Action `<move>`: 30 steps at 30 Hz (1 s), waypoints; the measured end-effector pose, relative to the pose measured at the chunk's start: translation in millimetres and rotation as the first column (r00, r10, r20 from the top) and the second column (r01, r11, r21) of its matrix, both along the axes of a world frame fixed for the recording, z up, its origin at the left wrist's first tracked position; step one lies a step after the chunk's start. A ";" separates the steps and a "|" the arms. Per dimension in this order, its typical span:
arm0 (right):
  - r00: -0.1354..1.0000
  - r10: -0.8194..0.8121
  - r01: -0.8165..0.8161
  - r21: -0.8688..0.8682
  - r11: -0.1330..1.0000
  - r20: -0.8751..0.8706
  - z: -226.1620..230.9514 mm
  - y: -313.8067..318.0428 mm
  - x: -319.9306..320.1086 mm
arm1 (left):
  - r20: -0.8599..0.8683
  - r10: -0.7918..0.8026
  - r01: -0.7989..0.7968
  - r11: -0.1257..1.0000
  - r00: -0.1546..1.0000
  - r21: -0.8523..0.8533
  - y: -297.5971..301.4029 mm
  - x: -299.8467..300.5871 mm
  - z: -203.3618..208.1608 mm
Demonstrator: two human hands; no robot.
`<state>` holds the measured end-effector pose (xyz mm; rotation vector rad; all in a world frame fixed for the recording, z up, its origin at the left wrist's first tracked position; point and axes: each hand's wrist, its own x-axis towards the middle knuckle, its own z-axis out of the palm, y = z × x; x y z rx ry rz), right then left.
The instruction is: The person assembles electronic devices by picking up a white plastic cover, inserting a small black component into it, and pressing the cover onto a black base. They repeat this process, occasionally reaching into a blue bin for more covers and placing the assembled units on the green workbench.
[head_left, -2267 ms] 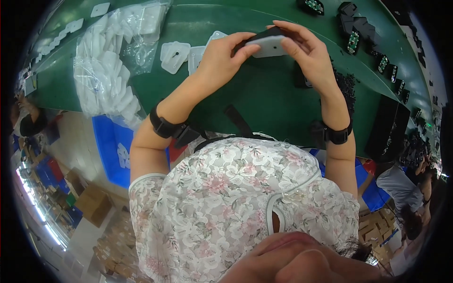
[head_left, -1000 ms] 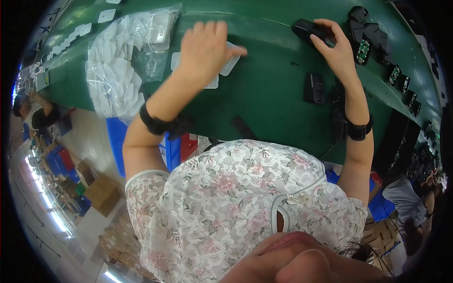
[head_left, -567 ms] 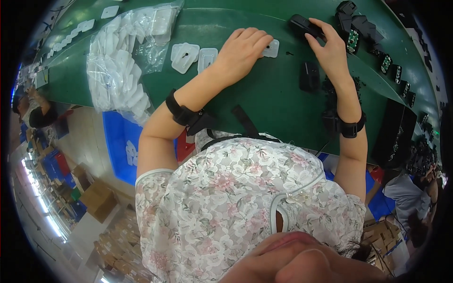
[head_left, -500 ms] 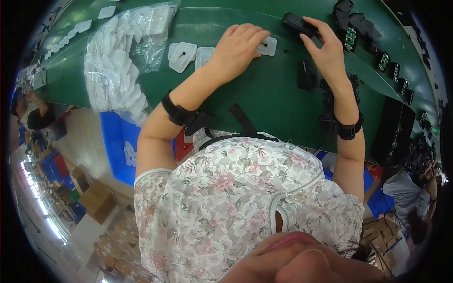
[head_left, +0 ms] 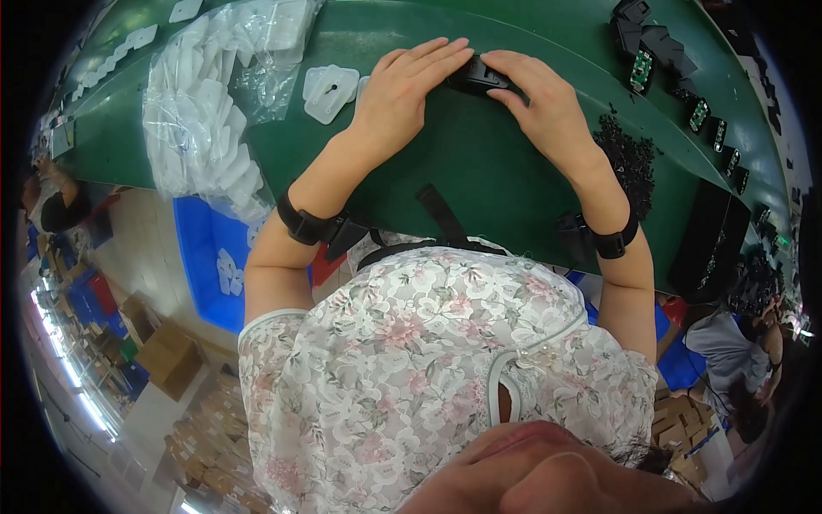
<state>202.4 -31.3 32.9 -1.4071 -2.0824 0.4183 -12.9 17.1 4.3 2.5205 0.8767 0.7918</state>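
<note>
right hand (head_left: 548, 110), grip snug on a black casing (head_left: 478, 77), left hand (head_left: 396, 101) at its other end, can't tell that grip, green desk (head_left: 492, 171) below

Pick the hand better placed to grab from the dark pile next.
Probably the right hand: it is nearer the dark pile. The left hand is across the black case.

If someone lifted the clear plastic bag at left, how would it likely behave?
The clear plastic bag would probably flop and sag, as its film looks thin and wrinkled. The white plates inside would likely slide over one another, since they lie overlapping.
</note>
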 end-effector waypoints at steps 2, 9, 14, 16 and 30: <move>1.000 0.006 -0.006 0.004 1.000 0.030 -0.5 0.3 -1.7 | -0.056 -0.013 0.014 1.000 0.998 0.013 -2.5 -1.0 0.8; 0.991 -0.012 -0.001 0.091 0.996 0.136 5.3 -16.0 -12.9 | -0.167 0.029 -0.004 0.989 0.986 0.147 -23.0 3.2 9.6; 0.995 0.003 0.000 -0.032 0.999 0.097 10.1 -7.3 -4.4 | -0.198 0.122 -0.071 0.966 0.973 0.248 -32.7 16.5 3.3; 0.999 0.027 -0.025 -0.047 0.999 0.035 6.6 5.2 4.4 | -0.222 0.181 -0.099 0.937 0.958 0.335 -31.9 26.2 -2.7; 0.522 -0.289 -0.098 -0.393 0.914 -0.803 27.3 35.2 -30.7 | 0.538 0.513 0.262 0.514 0.669 -0.817 0.5 30.6 33.5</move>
